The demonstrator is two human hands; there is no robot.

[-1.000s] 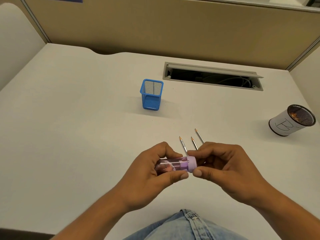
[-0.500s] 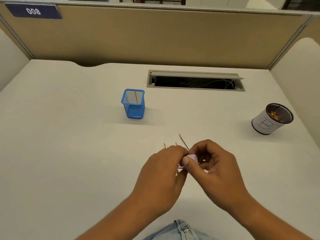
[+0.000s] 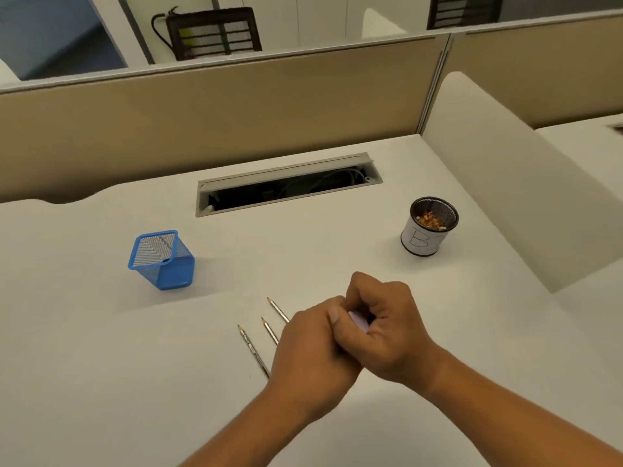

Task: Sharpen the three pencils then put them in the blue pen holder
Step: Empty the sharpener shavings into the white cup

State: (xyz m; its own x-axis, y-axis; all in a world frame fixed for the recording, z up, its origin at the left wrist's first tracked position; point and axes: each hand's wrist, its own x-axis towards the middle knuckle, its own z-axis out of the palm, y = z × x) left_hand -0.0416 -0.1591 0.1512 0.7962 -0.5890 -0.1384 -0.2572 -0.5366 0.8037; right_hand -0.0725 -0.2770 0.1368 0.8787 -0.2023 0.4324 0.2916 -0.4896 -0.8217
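Three pencils lie side by side on the white desk with sharpened tips pointing away: the left one [image 3: 253,351], the middle one [image 3: 269,329] and the right one [image 3: 278,309]; their near ends are hidden under my hands. My left hand [image 3: 312,352] and my right hand [image 3: 381,326] are clasped together just right of the pencils, both closed around a purple sharpener [image 3: 358,320], of which only a small lilac patch shows. The blue mesh pen holder [image 3: 161,261] stands upright to the far left of my hands and looks empty.
A white-wrapped mesh cup [image 3: 428,227] holding pencil shavings stands at the right. An open cable slot [image 3: 286,183] runs across the back of the desk. A beige partition [image 3: 236,102] closes the far side and a white divider [image 3: 526,183] rises on the right.
The view has tilted up and swung right. My hands stay clasped on the sharpener, now almost fully hidden, and have shifted right, so more of the three pencils shows.
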